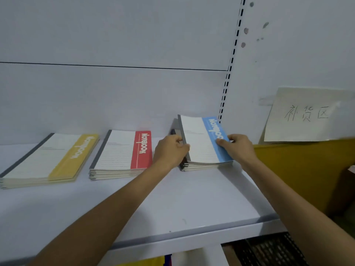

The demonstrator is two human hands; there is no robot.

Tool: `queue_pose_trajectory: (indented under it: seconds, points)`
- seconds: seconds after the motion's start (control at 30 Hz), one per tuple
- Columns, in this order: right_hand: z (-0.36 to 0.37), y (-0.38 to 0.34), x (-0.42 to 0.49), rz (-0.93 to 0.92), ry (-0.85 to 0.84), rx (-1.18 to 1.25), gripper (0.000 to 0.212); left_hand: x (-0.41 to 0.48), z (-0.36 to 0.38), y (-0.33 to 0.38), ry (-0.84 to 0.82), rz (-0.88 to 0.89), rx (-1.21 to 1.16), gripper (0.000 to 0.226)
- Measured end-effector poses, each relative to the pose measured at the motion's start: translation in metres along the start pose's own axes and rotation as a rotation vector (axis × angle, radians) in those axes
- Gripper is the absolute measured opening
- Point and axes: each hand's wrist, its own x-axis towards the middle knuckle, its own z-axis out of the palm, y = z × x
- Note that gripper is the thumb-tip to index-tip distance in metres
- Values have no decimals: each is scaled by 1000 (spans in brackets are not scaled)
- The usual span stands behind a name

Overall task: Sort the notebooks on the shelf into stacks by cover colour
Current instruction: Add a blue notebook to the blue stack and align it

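While at shelf's [172, 200] end, blue stack [199, 144]

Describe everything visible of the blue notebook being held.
The blue notebook has a white lined cover, a blue band printed "Notebook" and a grey spine strip. It lies tilted, far end raised, atop the right-hand stack on the shelf. The left hand grips its spine edge; the right hand pinches the blue edge.

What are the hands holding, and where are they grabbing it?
The top blue notebook: the left hand grips its grey spine edge, and the right hand pinches the opposite blue-strip edge.
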Motion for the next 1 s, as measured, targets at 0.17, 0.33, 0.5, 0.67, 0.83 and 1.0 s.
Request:
queue_pose_trajectory:
  seconds: [0.17, 0.33, 0.5, 0.67, 0.83, 1.0]
  points:
    - [13, 13, 9, -28, -38, -255, 34, 3, 6, -8, 35, -37, 224, 22]
    - [24, 23, 16, -58, -38, -187, 45, 6, 16, -20, 38, 4, 252, 34]
    - [25, 22, 15, -80, -47, -243, 40, 7, 26, -19, -90, -77, -219, 38]
    - [27, 21, 15, -105, -27, -178, 44, 12, 34, -28, -106, -24, -113, 43]
    - [30, 22, 17, -129, -20, -186, 45, 14, 39, -33, -63, 9, -74, 31]
    - [30, 23, 16, -116, -22, -151, 46, 9, 35, -27, -64, 2, -92, 48]
